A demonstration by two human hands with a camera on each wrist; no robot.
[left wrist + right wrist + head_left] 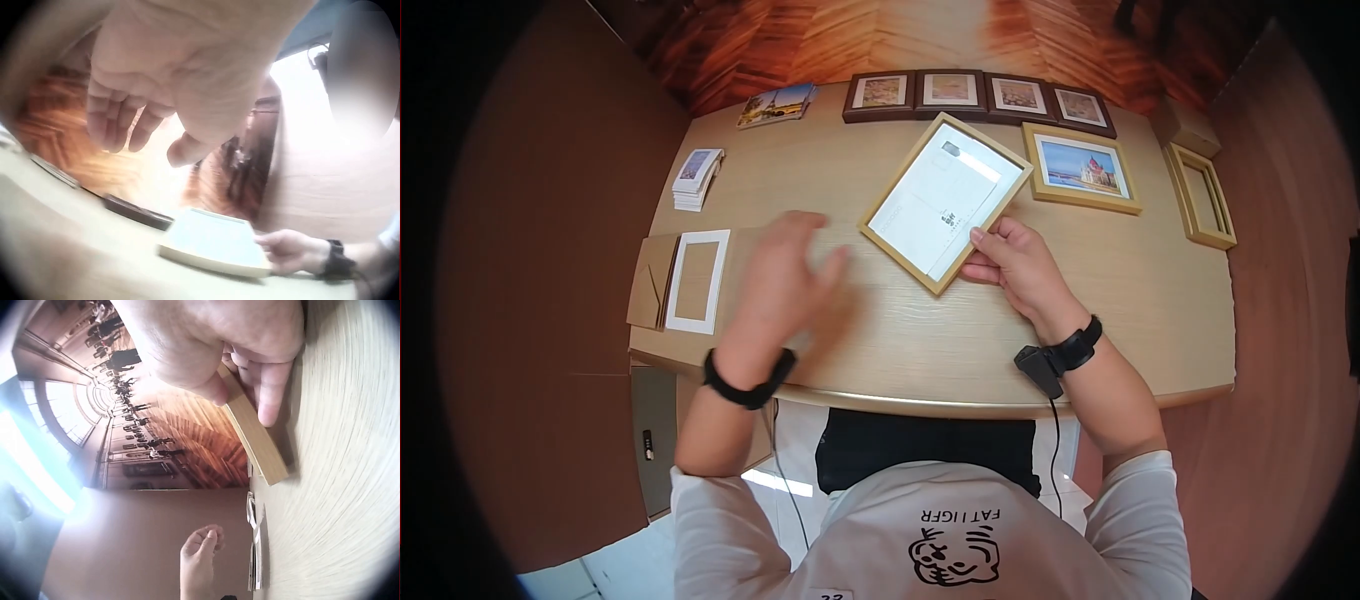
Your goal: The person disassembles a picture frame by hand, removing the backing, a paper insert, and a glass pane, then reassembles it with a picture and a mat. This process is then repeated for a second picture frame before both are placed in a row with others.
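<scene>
the right hand (1012,262) grips the near edge of a light wooden frame (945,200) that lies tilted near the middle of the bench (1040,330), its pale backing facing up. the thumb lies on top of the frame's rim and the fingers curl under its edge; in the right wrist view the frame (253,428) is pinched between thumb and fingers (272,394) with its near side lifted slightly off the wood. the frame sits just ahead of this hand, away from the person, its far corner close to a gold-framed picture of a building (1083,167).

the left hand (785,280) hovers above the bench to the left of the frame, well apart from it, holding nothing, fingers loosely spread and blurred. in the left wrist view the hand (169,81) hangs with relaxed, slightly bent fingers, and the frame (215,242) lies beyond it with the right hand (284,250) at its side.

nearest the left hand, at the left edge of the bench, lies a white mat border (697,281) on a brown cardboard sheet (650,282). farther back sit a stack of cards (697,178) and a spread of postcards (777,104). a row of four dark frames (978,96) lines the far edge, and an empty gold frame (1201,195) lies at the right end.
</scene>
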